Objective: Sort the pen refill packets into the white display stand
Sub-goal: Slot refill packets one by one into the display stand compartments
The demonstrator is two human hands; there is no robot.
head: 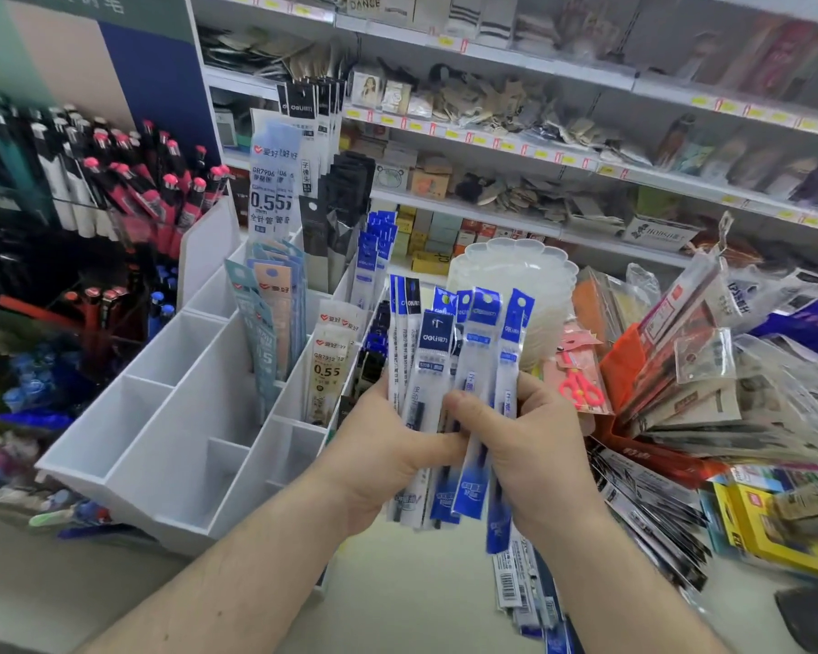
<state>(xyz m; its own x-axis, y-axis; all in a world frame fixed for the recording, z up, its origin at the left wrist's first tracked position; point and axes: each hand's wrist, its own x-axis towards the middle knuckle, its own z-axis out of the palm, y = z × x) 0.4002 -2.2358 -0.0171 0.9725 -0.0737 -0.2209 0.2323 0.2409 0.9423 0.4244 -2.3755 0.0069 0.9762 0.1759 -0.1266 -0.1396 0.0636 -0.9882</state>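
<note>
- White shop shelving [492,56] fills the back wall in tiers, with yellow price tags [608,169] along the shelf edges.
- A wall panel [157,82] in dark blue, beige and green stands at upper left.
- A pale counter surface [421,601] lies below.
- Lighting is bright and even.

Shelf goods [515,106] blurred; labels unreadable. Loose packets [530,601] on bench cut off by bottom edge. Fingers of left hand [388,446] hidden behind held packets [449,370].

Stationery shop. Beyond the hands: white retail shelving [492,54] edged with yellow price tags [608,169], stocked with packaged goods. Left of the hands: racked pens [114,181]. Right: heaped packeted stationery [709,370].
</note>
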